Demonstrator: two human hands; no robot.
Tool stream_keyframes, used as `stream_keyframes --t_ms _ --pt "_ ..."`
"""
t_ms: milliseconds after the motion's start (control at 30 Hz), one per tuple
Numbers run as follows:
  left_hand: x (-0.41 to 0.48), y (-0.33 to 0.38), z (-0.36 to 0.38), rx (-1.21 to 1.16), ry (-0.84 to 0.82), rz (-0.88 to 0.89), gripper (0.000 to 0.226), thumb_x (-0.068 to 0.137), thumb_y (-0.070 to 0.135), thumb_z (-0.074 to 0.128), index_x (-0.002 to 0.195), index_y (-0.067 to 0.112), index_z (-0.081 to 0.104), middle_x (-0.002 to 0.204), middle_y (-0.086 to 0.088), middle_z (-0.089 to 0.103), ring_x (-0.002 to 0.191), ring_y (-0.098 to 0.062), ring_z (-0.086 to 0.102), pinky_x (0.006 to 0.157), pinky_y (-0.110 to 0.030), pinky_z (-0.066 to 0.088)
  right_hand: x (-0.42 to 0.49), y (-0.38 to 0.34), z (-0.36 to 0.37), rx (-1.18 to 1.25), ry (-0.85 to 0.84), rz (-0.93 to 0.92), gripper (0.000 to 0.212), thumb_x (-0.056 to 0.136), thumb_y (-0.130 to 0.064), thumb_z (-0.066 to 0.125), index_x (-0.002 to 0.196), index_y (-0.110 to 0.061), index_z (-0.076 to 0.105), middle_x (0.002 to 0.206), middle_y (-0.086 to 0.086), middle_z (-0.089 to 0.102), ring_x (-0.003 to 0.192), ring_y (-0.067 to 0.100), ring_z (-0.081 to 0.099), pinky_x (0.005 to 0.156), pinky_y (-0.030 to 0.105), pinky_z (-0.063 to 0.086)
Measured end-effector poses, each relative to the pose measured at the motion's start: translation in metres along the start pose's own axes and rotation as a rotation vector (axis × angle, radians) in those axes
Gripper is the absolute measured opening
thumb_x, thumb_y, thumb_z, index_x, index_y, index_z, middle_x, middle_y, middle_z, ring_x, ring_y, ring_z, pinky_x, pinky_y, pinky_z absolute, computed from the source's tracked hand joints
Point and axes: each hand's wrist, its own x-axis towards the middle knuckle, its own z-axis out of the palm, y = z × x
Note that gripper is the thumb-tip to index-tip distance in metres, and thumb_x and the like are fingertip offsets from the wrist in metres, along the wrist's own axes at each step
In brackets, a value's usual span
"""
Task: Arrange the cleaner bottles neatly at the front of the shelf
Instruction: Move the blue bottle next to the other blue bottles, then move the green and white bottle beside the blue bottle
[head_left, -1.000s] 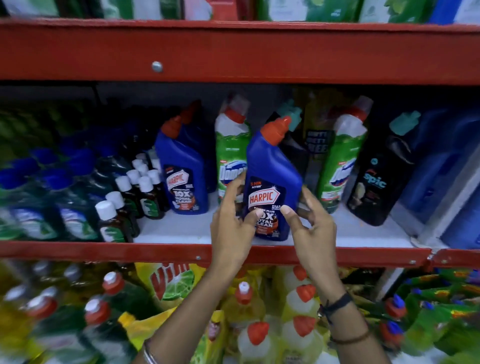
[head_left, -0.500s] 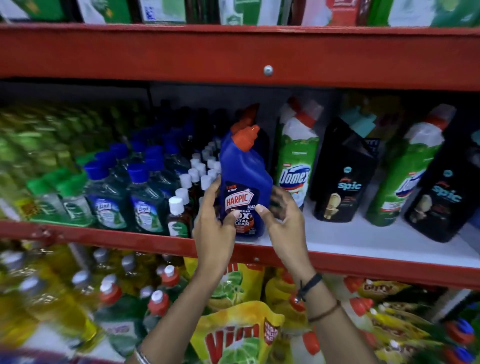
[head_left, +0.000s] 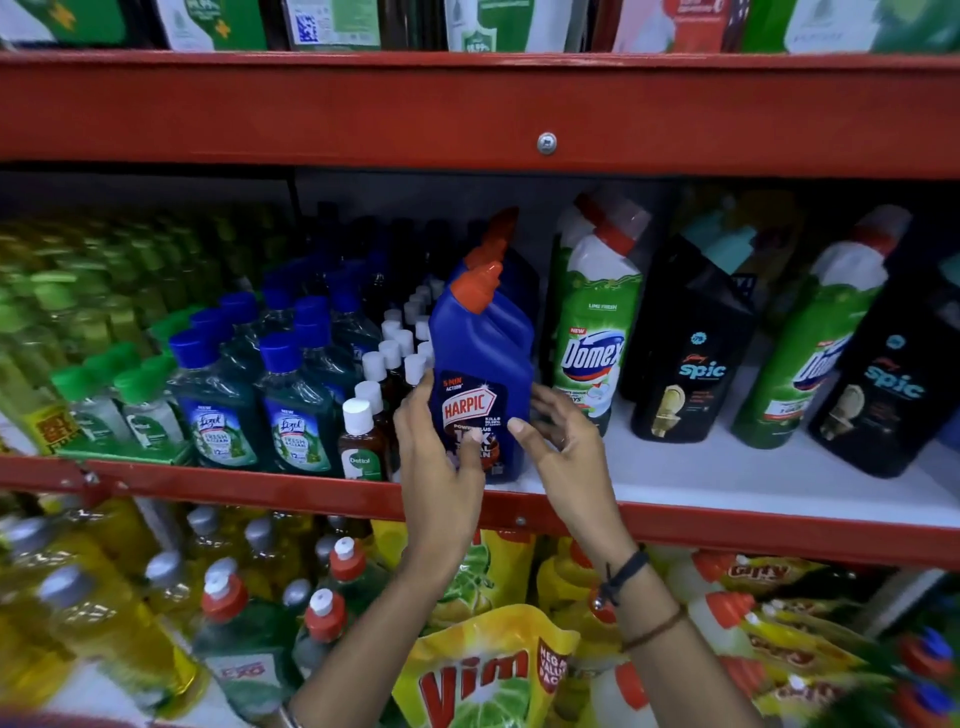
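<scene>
A blue Harpic bottle (head_left: 483, 358) with an orange cap stands upright at the front of the white shelf (head_left: 727, 483). My left hand (head_left: 436, 462) grips its left side, thumb on the label. My right hand (head_left: 566, 452) holds the right side, thumb at the edge and fingers spread behind. Directly behind it stands a second Harpic bottle (head_left: 501, 234), mostly hidden. To the right are a green Domex bottle (head_left: 592, 353), a black Spic bottle (head_left: 691, 358), another Domex bottle (head_left: 810, 358) and another Spic bottle (head_left: 883, 400), set back from the edge and leaning.
Small Dettol bottles (head_left: 358, 441) with white caps stand close to the left of the Harpic bottle, then Lizol bottles (head_left: 296, 415). The red shelf lip (head_left: 260, 486) runs below, a red beam (head_left: 467, 109) above. A Vim pouch (head_left: 483, 675) and dish-liquid bottles fill the lower shelf.
Both hands have carried the Harpic bottle leftward along the shelf, from in front of the Domex bottle to beside the Dettol bottles, in line with the second Harpic. The view followed left.
</scene>
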Motion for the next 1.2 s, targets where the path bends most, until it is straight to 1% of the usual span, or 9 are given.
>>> stream_keyframes --t_ms 100,233,333,500,633,767,967,1100,1200 --pt "-0.014 0.017 0.016 -0.014 0.097 0.115 0.056 0.090 0.001 0.057 0.138 0.019 0.034 0.149 -0.008 0.028 0.129 0.008 0.031 0.095 -0.001 0.034 -0.006 -0.004 -0.021 0.025 0.042 -0.031 0.040 0.088 -0.015 0.063 0.127 -0.017 0.055 0.124 -0.001 0.065 0.109 0.002 0.063 0.089 0.017 0.052" --pt "-0.030 0.041 0.049 -0.161 0.084 0.210 0.041 0.091 0.008 0.053 0.129 0.018 0.042 0.146 -0.004 0.036 0.137 -0.003 0.032 0.106 -0.011 0.030 -0.016 -0.010 -0.073 0.035 0.219 -0.103 0.030 0.090 -0.017 0.061 0.119 -0.017 0.059 0.112 -0.001 0.070 0.106 0.007 0.065 0.087 0.026 0.054" --pt "-0.039 0.059 0.079 -0.288 -0.058 0.186 0.038 0.093 0.010 0.050 0.125 0.028 0.045 0.139 0.005 0.044 0.134 -0.009 0.040 0.109 -0.020 0.034 -0.015 -0.010 -0.120 -0.005 0.385 -0.138 0.025 0.091 -0.020 0.059 0.115 -0.015 0.061 0.108 -0.002 0.071 0.103 0.010 0.066 0.085 0.030 0.054" --pt "-0.051 0.075 0.147 -0.257 -0.347 0.136 0.035 0.094 0.022 0.049 0.129 0.026 0.047 0.131 0.008 0.051 0.124 -0.001 0.047 0.104 -0.028 0.042 0.008 0.001 -0.202 -0.091 0.575 -0.155 0.024 0.095 -0.018 0.052 0.117 -0.011 0.058 0.114 0.004 0.064 0.097 -0.012 0.058 0.084 0.012 0.047" --pt "-0.051 0.081 0.201 -0.213 -0.560 0.053 0.048 0.095 0.022 0.049 0.141 0.027 0.035 0.142 0.013 0.037 0.132 -0.002 0.037 0.110 -0.039 0.040 0.034 0.013 -0.240 -0.129 0.464 -0.074 0.039 0.096 -0.013 0.049 0.135 -0.010 0.046 0.135 0.011 0.057 0.120 0.016 0.056 0.103 0.036 0.045" --pt "-0.042 0.090 0.240 -0.169 -0.623 0.021 0.064 0.095 0.004 0.048 0.149 0.022 0.019 0.146 0.010 0.028 0.124 0.016 0.033 0.104 -0.009 0.034 0.055 0.023 -0.252 -0.116 0.326 -0.019 0.052 0.097 -0.006 0.044 0.146 -0.015 0.028 0.145 0.011 0.047 0.130 0.022 0.048 0.111 0.040 0.038" --pt "-0.039 0.089 0.264 -0.123 -0.535 0.017 0.075 0.086 -0.014 0.046 0.149 0.019 0.021 0.151 -0.006 0.034 0.128 -0.002 0.033 0.090 0.009 0.025 0.056 0.024 -0.262 -0.118 0.357 -0.015 0.051 0.090 0.005 0.050 0.134 -0.021 0.045 0.121 0.007 0.060 0.106 0.012 0.059 0.101 0.039 0.048" --pt "-0.040 0.083 0.264 -0.146 -0.460 0.016 0.078 0.085 -0.013 0.048 0.148 0.026 0.024 0.146 -0.004 0.042 0.127 -0.015 0.049 0.103 -0.025 0.047 0.038 0.021 -0.261 -0.143 0.436 -0.081 0.048 0.085 0.003 0.060 0.129 -0.015 0.052 0.110 0.005 0.063 0.089 -0.013 0.059 0.079 0.008 0.050" --pt "-0.044 0.084 0.257 -0.121 -0.404 0.019 0.077 0.084 -0.008 0.055 0.146 0.031 0.029 0.143 -0.002 0.049 0.120 -0.021 0.056 0.097 -0.043 0.053 0.030 0.015 -0.257 -0.108 0.445 -0.109 0.050 0.083 0.004 0.062 0.124 -0.023 0.054 0.109 0.005 0.063 0.096 -0.002 0.062 0.081 0.013 0.053"
